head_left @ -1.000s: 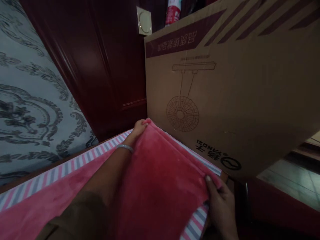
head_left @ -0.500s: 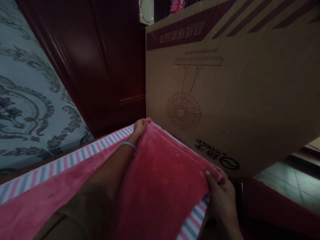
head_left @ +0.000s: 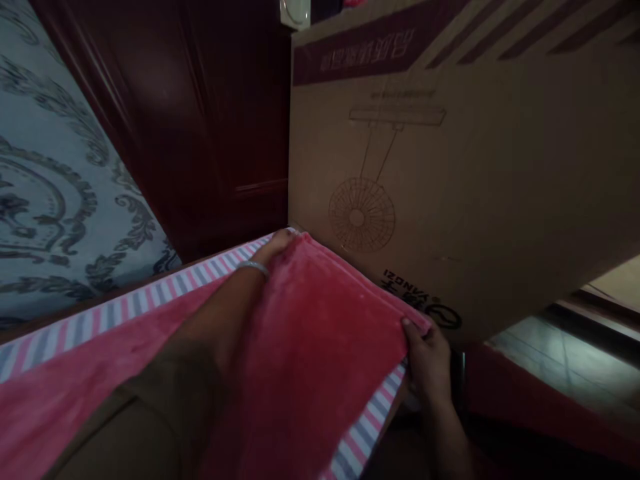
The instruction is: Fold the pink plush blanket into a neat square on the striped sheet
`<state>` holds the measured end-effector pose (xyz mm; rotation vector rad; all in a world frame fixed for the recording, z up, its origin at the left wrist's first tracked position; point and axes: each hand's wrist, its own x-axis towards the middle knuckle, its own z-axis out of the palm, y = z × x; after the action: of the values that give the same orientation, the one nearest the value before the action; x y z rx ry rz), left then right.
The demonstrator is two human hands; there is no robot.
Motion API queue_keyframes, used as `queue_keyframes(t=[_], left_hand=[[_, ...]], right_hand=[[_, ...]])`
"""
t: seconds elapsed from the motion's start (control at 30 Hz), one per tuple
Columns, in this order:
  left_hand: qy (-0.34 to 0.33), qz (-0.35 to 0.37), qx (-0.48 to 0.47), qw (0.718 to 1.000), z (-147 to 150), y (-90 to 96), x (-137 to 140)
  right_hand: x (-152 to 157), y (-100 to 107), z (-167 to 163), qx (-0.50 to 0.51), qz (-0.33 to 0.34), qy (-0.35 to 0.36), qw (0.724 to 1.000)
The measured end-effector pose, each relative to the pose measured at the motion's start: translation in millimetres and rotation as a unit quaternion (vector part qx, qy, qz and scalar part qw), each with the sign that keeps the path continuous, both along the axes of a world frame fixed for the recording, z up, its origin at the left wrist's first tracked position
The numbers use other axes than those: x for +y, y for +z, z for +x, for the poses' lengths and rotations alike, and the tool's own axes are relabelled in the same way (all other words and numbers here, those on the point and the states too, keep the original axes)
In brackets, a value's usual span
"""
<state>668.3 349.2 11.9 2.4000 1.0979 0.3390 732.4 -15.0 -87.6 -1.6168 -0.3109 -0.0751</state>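
A pink-red plush blanket (head_left: pixel 320 333) lies over a striped pink, grey and white sheet (head_left: pixel 145 298), whose edges show on both sides. My left hand (head_left: pixel 279 243), with a pale band on its wrist, is closed on the blanket's far left corner; its fingertips are partly hidden. At the far right corner my right hand (head_left: pixel 427 350) pinches the blanket edge between thumb and fingers. Between the two hands the far edge runs fairly straight, with a folded ridge along it.
A large cardboard box (head_left: pixel 475 187) printed with a fan drawing stands just beyond the far edge. Dark red wood panelling (head_left: pixel 225 120) rises behind, and patterned wallpaper (head_left: pixel 45 187) covers the left wall. Pale floor tiles (head_left: pixel 555 353) show at right.
My right hand has moved slightly left and up in the view with its blanket corner. The left corner now sits lower against the sheet. The whole view has shifted a little.
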Motion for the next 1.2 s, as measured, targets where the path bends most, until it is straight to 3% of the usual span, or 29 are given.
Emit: queue_keyframes(t=[0.13, 0.33, 0.47, 0.63, 0.77, 0.97, 1.2], left_hand=[[0.008, 0.011, 0.089, 0.996, -42.9, 14.3, 5.2], [0.028, 0.137, 0.207, 0.968, -129.2, 4.4, -30.0], [0.024, 0.213, 0.245, 0.946, -156.7, 1.8, -47.1], [0.103, 0.215, 0.229, 0.944, -158.1, 5.2, -20.6], [0.074, 0.186, 0.25, 0.947, -158.2, 4.0, -5.0], [0.075, 0.171, 0.198, 0.962, -156.7, 9.3, -11.8], [0.046, 0.14, 0.165, 0.975, -120.1, 7.3, -13.0]], right_hand=[[-0.8, 8.0, -3.2, 0.017, -0.004, -0.018, 1.0], [1.2, 10.4, -2.4, -0.004, -0.008, -0.003, 1.0], [5.6, 9.2, 0.8, -0.033, -0.023, -0.027, 0.999], [12.2, 6.3, 6.3, -0.032, 0.008, -0.052, 0.998], [13.5, 6.5, 7.8, -0.032, -0.017, -0.055, 0.998], [10.5, 8.3, 7.2, -0.005, -0.011, -0.034, 0.999], [2.7, 15.5, -5.3, -0.004, 0.004, 0.034, 0.999]])
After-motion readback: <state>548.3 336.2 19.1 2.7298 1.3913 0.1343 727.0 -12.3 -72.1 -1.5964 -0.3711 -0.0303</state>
